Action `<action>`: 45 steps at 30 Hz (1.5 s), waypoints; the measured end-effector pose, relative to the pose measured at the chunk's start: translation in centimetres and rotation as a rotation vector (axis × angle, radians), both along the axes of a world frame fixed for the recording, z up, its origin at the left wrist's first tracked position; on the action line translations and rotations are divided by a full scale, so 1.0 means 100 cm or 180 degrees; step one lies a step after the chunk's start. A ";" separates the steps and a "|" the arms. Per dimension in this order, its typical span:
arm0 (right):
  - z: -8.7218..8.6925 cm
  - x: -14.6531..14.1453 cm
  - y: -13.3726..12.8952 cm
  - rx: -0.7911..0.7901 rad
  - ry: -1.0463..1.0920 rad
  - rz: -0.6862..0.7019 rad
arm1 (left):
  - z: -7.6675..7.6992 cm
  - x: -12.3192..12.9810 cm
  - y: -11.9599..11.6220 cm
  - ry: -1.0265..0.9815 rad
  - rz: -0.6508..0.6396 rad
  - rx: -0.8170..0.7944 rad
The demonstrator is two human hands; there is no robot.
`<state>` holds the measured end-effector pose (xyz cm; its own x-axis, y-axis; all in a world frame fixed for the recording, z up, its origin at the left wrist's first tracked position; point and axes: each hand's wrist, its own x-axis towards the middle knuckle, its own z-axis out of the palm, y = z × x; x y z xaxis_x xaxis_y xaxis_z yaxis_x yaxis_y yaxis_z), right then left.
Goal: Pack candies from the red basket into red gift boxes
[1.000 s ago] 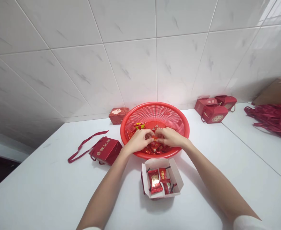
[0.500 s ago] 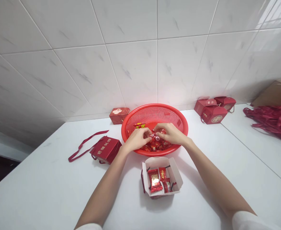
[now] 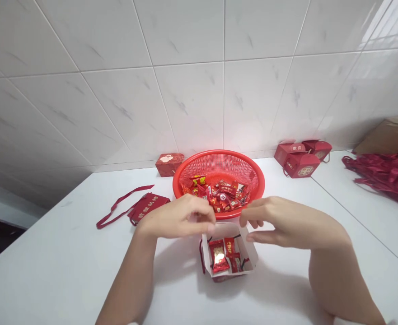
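An unlidded white-lined box (image 3: 249, 259) stands in front of the basket with several red-wrapped sweets (image 3: 219, 256) in it. My left hand (image 3: 181, 216) hovers at the box's upper left corner, thumb and fingers apart, nothing visible between them. Over the upper right flap is my right hand (image 3: 273, 221), its thumb apart from its curled fingers, also with nothing visible in it. Behind both hands sits a red mesh basket (image 3: 219, 158) holding many wrapped sweets (image 3: 223, 194).
A closed red box (image 3: 147, 205) with a ribbon (image 3: 117, 205) lies left. Another box (image 3: 169, 164) stands behind the basket's left side. At the back right are more red boxes (image 3: 300, 162), a ribbon pile (image 3: 385, 174) and a cardboard box (image 3: 388, 135).
Both hands have come out of the basket and back toward me, over the white-lined box. Their pinched fingers have parted, and the basket's sweets show more fully.
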<state>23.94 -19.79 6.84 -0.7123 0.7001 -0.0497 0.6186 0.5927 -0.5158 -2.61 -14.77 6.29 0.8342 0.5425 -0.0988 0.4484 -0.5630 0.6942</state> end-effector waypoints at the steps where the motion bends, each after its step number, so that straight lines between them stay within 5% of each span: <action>1: -0.001 -0.001 -0.004 0.0012 -0.0072 -0.0008 | 0.003 -0.002 -0.005 0.0169 -0.0150 -0.0032; 11: -0.023 -0.025 -0.014 -0.0128 -0.0209 0.0484 | -0.014 0.018 -0.025 0.0603 -0.0627 0.0120; 16: -0.039 -0.024 -0.018 -0.0241 -0.0157 0.0473 | -0.011 0.022 -0.026 0.0779 -0.0550 0.0139; 19: -0.046 -0.022 -0.021 -0.0207 -0.0092 0.0419 | -0.003 0.020 -0.029 0.0872 -0.0148 0.0361; 25: -0.056 -0.022 -0.030 0.0059 -0.0082 -0.0022 | -0.003 0.022 -0.035 0.1348 0.0581 0.1012; 33: -0.089 -0.019 -0.041 0.1041 0.0078 -0.0863 | -0.010 0.027 -0.038 0.1435 -0.0019 0.0575; 45: -0.152 -0.057 -0.084 0.1715 0.0373 -0.1729 | -0.018 0.041 -0.039 0.1564 0.0117 0.0474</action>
<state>18.23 -28.18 -8.38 -0.2416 0.8590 0.4514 0.8535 0.4094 -0.3224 1.53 -18.69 4.46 0.6889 0.6086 -0.3938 0.7228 -0.6175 0.3102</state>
